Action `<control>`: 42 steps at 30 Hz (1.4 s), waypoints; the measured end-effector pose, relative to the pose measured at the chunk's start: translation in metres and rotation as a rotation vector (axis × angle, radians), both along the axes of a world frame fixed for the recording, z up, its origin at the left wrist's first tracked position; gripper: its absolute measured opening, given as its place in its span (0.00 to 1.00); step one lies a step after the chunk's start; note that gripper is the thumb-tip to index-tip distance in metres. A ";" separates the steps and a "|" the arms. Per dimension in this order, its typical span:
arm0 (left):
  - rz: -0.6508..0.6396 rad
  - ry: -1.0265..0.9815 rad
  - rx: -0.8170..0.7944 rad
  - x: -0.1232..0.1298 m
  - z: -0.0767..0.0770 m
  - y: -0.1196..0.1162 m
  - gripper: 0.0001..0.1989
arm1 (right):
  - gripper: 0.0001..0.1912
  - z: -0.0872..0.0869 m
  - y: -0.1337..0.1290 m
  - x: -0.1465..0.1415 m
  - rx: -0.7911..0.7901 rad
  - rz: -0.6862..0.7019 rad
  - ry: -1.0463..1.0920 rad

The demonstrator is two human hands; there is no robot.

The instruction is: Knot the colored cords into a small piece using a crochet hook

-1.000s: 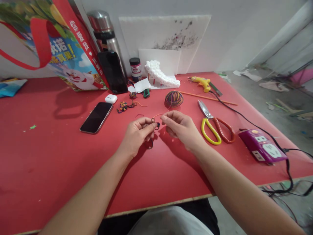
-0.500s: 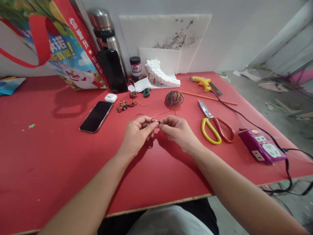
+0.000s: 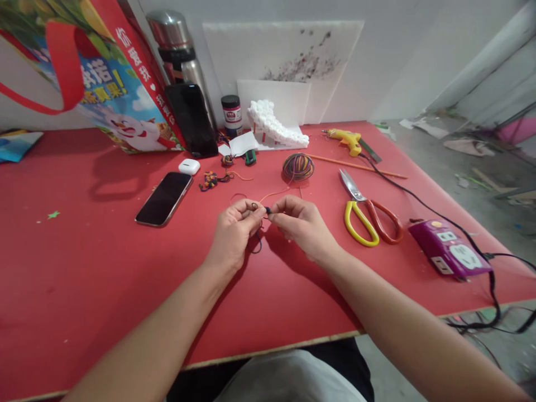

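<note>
Above the red table (image 3: 125,279), my left hand (image 3: 237,226) pinches a small dark knotted piece of cord (image 3: 268,210) between thumb and fingers. Close on its right, my right hand (image 3: 304,223) is closed at the same piece, fingertips pressed together against its right end. A dark loop of cord hangs beneath my left fingertips. From my fingers an orange strand leads back toward a multicoloured ball of cord (image 3: 298,167). A small knotted bundle in orange and dark cord (image 3: 210,180) lies to the left of the ball.
Scissors (image 3: 360,206) and a purple power box (image 3: 450,248) lie right, with a yellow glue gun (image 3: 345,139) and a thin stick (image 3: 355,166) behind. A phone (image 3: 164,199) and a white earphone case (image 3: 189,166) lie left. A bag (image 3: 138,125), flask (image 3: 188,61) and white model (image 3: 272,124) stand behind.
The dark piece has shifted slightly left and more of it shows between my fingertips. My right fingertips have moved a little left with it.
</note>
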State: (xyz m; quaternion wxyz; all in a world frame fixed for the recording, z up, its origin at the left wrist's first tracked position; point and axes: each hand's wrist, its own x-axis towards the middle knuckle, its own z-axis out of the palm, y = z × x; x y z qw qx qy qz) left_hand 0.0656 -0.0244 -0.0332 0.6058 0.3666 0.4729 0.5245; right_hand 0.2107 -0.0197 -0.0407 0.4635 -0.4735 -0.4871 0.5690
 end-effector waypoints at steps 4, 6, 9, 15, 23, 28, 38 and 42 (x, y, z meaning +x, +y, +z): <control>-0.025 -0.051 -0.032 -0.002 -0.001 0.003 0.12 | 0.10 0.002 -0.001 0.000 -0.021 0.031 0.075; -0.037 -0.034 -0.009 -0.003 -0.001 0.004 0.12 | 0.13 0.005 -0.001 0.000 -0.101 0.066 0.155; -0.040 -0.001 0.041 -0.006 -0.001 0.005 0.10 | 0.14 0.009 0.000 0.001 -0.245 0.105 0.279; -0.033 0.059 0.100 -0.007 -0.002 0.007 0.07 | 0.12 0.006 0.004 0.002 -0.400 0.122 0.418; -0.023 0.096 0.095 -0.009 -0.003 0.008 0.07 | 0.16 0.004 0.008 0.008 -0.502 0.144 0.568; -0.011 0.145 0.120 -0.009 -0.004 0.007 0.06 | 0.18 0.008 0.005 0.006 -0.396 0.155 0.470; -0.036 0.450 0.263 -0.009 0.000 -0.001 0.06 | 0.07 -0.001 0.003 0.001 0.023 -0.073 -0.072; -0.037 0.398 0.234 -0.008 0.002 -0.002 0.06 | 0.07 0.002 0.002 0.003 0.057 -0.044 -0.073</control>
